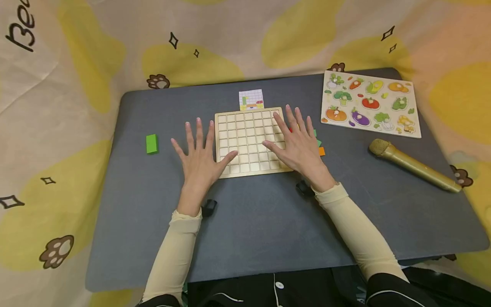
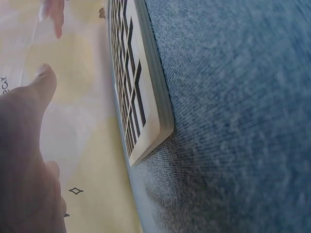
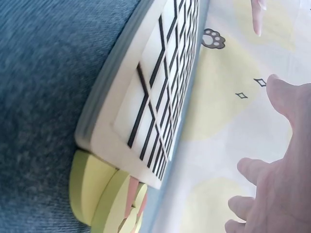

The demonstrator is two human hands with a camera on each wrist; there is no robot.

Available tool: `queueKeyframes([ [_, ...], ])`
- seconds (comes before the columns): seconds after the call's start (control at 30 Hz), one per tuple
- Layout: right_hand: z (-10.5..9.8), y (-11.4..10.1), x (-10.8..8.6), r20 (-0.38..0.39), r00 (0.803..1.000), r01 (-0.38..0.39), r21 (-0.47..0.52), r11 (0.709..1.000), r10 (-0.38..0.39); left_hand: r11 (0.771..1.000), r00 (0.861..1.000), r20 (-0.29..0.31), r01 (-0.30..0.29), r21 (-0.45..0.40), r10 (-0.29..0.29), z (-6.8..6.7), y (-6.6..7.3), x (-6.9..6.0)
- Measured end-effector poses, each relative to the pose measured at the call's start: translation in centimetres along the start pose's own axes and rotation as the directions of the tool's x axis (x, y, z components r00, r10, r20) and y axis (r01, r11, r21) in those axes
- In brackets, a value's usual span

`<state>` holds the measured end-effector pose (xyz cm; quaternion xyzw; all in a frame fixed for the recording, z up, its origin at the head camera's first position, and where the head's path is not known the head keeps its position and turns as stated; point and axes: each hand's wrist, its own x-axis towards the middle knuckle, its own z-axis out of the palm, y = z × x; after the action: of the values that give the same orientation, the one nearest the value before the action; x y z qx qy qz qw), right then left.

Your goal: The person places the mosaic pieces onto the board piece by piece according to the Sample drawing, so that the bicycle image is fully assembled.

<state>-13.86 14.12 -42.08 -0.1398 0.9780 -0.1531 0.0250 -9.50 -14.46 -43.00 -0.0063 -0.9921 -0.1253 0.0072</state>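
A grid board [image 1: 249,143] lies on the tabletop [image 1: 261,238], nearer the far edge. Left hand [image 1: 200,164] and right hand [image 1: 301,147], fingers spread, are held above its left and right edges. A pattern card [image 1: 251,99] lies at its far edge; partly hidden coloured blocks [image 1: 321,151], beside its right edge. Green block [image 1: 151,144]: toward the tabletop's left edge. Vegetable puzzle [image 1: 370,104]: far right corner. Microphone [image 1: 416,165]: near the right edge.

Two hands [image 1: 200,167], one grid board [image 1: 251,138] and one card [image 1: 251,99] were mid-frame. One green block [image 1: 151,144] lay left; one puzzle [image 1: 385,104], one microphone [image 1: 416,165] right.
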Motion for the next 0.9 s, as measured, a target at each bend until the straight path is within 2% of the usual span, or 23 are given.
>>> queueKeyframes([
  [0.4,-0.1,0.5,0.1,-0.025,1.000,-0.019,0.013,1.000,0.019,1.000,1.000,0.010,-0.005,-0.009,0.005,0.1,-0.2,0.0],
  [0.6,-0.5,0.8,0.2,-0.003,1.000,-0.029,0.035,0.999,0.029,0.998,0.999,0.016,-0.041,-0.038,0.041,0.0,-0.3,0.3],
  [0.73,-1.7,2.1,0.7,0.009,0.998,-0.064,0.095,0.993,0.063,0.989,0.996,0.049,-0.065,-0.134,0.072,-0.7,-0.4,0.3],
  [0.83,-2.7,3.7,1.2,0.015,0.996,-0.094,0.182,0.979,0.093,0.966,0.993,0.084,-0.065,-0.249,0.088,-1.3,-0.8,0.3],
  [0.9,-3.3,4.7,1.5,0.024,0.996,-0.087,0.235,0.968,0.083,0.945,0.989,0.108,-0.061,-0.320,0.101,-1.4,-1.1,0.2],
])
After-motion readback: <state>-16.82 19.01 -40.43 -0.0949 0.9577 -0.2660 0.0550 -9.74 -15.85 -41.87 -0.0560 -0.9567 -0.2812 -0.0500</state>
